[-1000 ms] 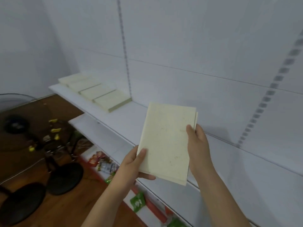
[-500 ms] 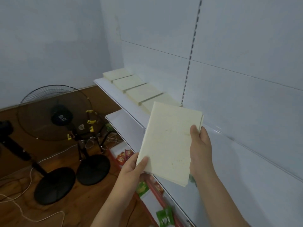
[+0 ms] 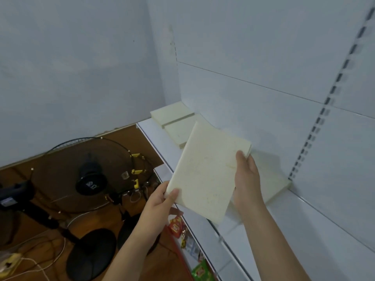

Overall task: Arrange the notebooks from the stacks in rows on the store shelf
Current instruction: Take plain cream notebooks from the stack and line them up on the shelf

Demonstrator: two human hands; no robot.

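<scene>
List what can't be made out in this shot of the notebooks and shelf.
- Head view: how many notebooks lie in the shelf row; the held stack covers its middle.
- How many notebooks the held stack contains; its edges are too small to count.
- Left hand fingers under the stack, hidden by it.
- Packets on the lower shelf: print too small.

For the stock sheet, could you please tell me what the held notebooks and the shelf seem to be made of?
Notebooks: cream paper or card covers, matte, faintly speckled; thin layered edges show at the top corner. Shelf: probably white painted metal, smooth with a slight sheen, with a slotted upright at the back; the material is not certain.
</scene>
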